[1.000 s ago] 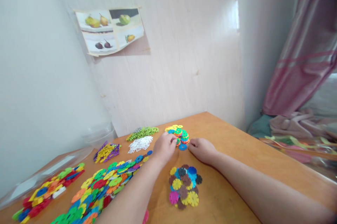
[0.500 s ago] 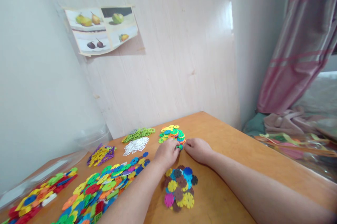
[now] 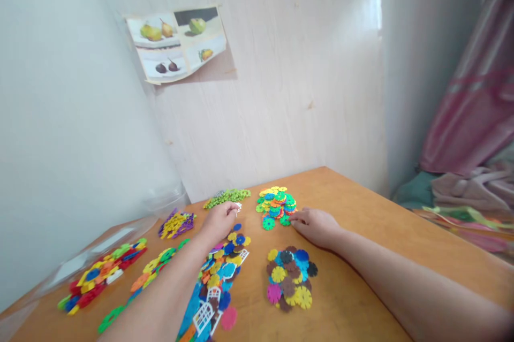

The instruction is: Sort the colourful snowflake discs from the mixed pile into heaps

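Observation:
My left hand (image 3: 220, 222) reaches forward over the white plastic pieces (image 3: 239, 206), most of which it covers. Its fingers are bent together, and what they hold, if anything, is hidden. My right hand (image 3: 315, 224) is low at the table, fingers curled, with the fingertips on the right edge of a green notched disc (image 3: 285, 220). That disc lies at the front of a heap of yellow, green, blue and orange notched discs (image 3: 277, 200). A second green disc (image 3: 268, 223) is flat just left of it.
Nearer me is a group of brown, yellow and blue discs (image 3: 288, 280). Mixed discs and white window pieces (image 3: 203, 318) spread beside my left forearm. Green pieces (image 3: 228, 197), purple-yellow pieces (image 3: 176, 224), red-yellow pieces (image 3: 96, 275) and a clear container (image 3: 166, 197) stand left and back.
My left hand has left the disc heap and moved left over the white pieces. My right hand stays by the heap, at the green disc. The view has turned slightly left.

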`<state>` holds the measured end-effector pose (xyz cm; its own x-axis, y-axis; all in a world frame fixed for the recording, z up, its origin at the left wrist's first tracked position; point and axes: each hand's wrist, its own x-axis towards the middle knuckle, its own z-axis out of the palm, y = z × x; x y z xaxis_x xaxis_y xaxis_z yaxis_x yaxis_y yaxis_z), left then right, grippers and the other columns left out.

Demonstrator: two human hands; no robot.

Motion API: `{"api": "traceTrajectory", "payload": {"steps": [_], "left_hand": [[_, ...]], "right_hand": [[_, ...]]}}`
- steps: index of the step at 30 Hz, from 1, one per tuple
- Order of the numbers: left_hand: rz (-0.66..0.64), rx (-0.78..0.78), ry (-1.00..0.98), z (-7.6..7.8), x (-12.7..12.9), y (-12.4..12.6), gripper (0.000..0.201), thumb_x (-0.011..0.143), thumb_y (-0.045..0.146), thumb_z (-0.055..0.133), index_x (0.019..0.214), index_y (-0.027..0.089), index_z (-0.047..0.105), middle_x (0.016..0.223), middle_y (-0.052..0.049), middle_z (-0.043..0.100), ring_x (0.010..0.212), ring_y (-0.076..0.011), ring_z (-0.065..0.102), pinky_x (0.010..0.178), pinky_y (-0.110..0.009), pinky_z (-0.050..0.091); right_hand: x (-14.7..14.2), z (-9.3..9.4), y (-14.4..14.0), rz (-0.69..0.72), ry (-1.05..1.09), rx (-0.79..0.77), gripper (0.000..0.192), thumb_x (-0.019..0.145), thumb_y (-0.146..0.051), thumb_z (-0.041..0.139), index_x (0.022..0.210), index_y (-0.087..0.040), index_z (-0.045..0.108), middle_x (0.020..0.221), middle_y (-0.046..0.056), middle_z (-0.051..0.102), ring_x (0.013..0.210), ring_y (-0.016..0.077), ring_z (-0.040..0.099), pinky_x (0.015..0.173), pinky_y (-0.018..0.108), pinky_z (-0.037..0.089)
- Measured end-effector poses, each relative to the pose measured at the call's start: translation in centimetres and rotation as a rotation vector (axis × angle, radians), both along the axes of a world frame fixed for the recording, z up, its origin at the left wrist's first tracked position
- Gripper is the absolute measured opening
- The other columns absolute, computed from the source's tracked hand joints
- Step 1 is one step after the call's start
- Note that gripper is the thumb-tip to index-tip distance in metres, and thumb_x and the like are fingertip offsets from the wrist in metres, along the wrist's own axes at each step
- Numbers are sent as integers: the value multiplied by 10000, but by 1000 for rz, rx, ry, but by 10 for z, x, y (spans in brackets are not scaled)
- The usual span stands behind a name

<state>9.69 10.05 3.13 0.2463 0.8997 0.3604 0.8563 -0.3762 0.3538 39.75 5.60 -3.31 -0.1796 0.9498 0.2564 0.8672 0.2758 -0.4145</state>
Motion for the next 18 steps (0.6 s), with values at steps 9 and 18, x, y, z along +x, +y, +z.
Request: {"api": "traceTrajectory", "payload": {"steps": [9,18], "left_hand": [[50,-199,106,-6,-58,-5,211,712,279,592,839,174,723,777,-9,712,749,-188,632,631,-237,418],[118,-224,143,-20,-55,-10,301,646,220,670,940,235,729,889,-19,742,810,-207,658,672,-243,429]], "right_hand": [[0,-1,0,-42,6,4,361,913,-402,429,1133,-331,707,1101,38,712,991,227,645,758,286,431],[0,0,2,-47,37,-15,318,909,-378,463,1079,-283,713,1080,42,717,975,218,637,772,275,416]]}}
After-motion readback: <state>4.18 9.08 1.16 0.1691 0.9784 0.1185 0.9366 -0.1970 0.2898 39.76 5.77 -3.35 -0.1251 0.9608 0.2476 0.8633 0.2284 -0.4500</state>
